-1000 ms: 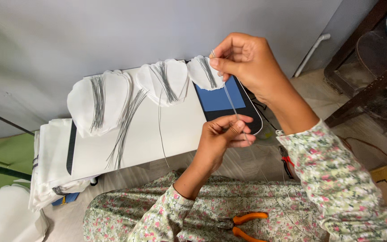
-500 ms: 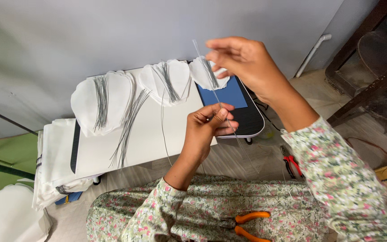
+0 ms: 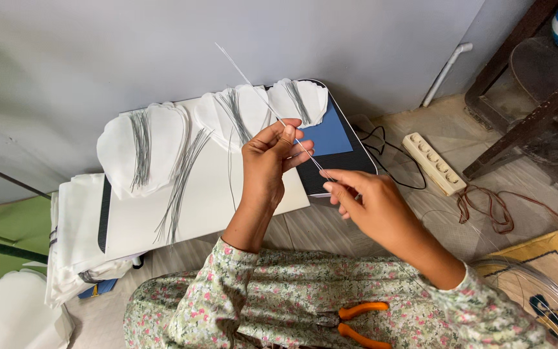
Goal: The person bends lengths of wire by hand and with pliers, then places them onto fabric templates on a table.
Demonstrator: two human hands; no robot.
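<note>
My left hand (image 3: 268,157) pinches a thin straight wire (image 3: 248,79) near its middle, above a low white board (image 3: 208,200). My right hand (image 3: 363,203) grips the same wire at its lower end, over the board's dark blue and black corner (image 3: 330,139). The wire slants up to the left, its free tip against the grey wall. On the board lie several white fabric petal shapes (image 3: 138,152) with bundles of grey wires (image 3: 179,187) across them.
Orange-handled pliers (image 3: 356,321) rest on my floral lap. A cream power strip (image 3: 433,163) and brown cords lie on the floor to the right, beside a dark wooden stand (image 3: 531,110). Folded white cloth (image 3: 75,239) sits under the board's left end.
My right hand has dropped from above the petals down to the lower right. My left hand rose to the wire's middle. The wire now slants up-left between both hands.
</note>
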